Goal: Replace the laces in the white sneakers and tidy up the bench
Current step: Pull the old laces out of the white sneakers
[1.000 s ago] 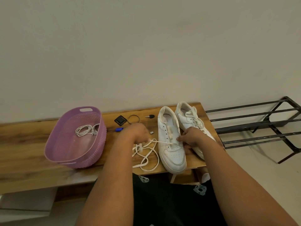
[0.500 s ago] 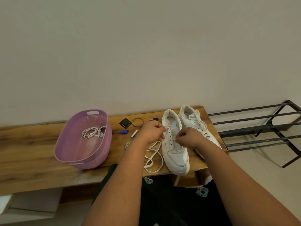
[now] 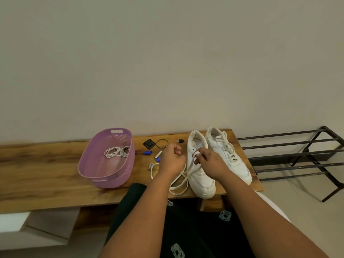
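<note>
Two white sneakers stand side by side on the wooden bench (image 3: 46, 170). The right sneaker (image 3: 226, 151) is laced. Over the left sneaker (image 3: 200, 175), my right hand (image 3: 210, 161) pinches a flat white lace (image 3: 179, 180) near the eyelets. My left hand (image 3: 172, 159) is closed on the same lace just left of the shoe. The slack of the lace loops on the bench in front of the shoe and one end hangs over the front edge.
A purple basket (image 3: 111, 175) with coiled white laces (image 3: 116, 152) sits left of my hands. Small items lie behind them: a black square piece (image 3: 149, 143), a ring (image 3: 162, 142), a black key (image 3: 179, 140), blue caps (image 3: 147, 152). A black metal rack (image 3: 297, 157) stands at right.
My left hand moved up and away from the shoe, drawing the lace through. My right hand shifted up the tongue. The camera view drifted, so the bench sits further right.
</note>
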